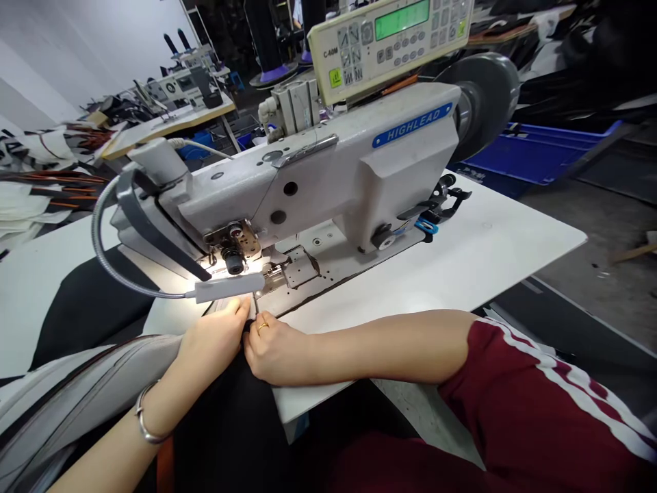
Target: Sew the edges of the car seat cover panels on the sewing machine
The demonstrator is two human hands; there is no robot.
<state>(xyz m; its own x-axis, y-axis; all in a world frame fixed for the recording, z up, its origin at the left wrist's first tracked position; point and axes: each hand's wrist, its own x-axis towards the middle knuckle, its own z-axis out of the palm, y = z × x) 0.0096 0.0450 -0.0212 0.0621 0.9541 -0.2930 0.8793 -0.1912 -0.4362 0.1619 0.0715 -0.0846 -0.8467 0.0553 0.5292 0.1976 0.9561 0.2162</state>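
A grey industrial sewing machine (328, 178) stands across the white table in front of me. My left hand (215, 339), with a bangle on its wrist, pinches the edge of the fabric (230, 404) just in front of the lit needle area. Close beside it, my right hand (277, 349), wearing a ring, has its fingers closed on the same black edge. The black fabric hangs over the table's front edge towards my lap. Grey-white fabric with dark stripes (102, 383) lies under my left forearm. A small lamp (228, 287) partly covers the needle, so the stitching spot is hidden.
A control panel (393, 44) with a green display sits atop the machine. The handwheel (477, 103) is at its right end. A blue bin (538, 150) stands behind on the right. Stacked fabric pieces (35, 198) lie at left, and another sewing machine (179, 89) stands farther back.
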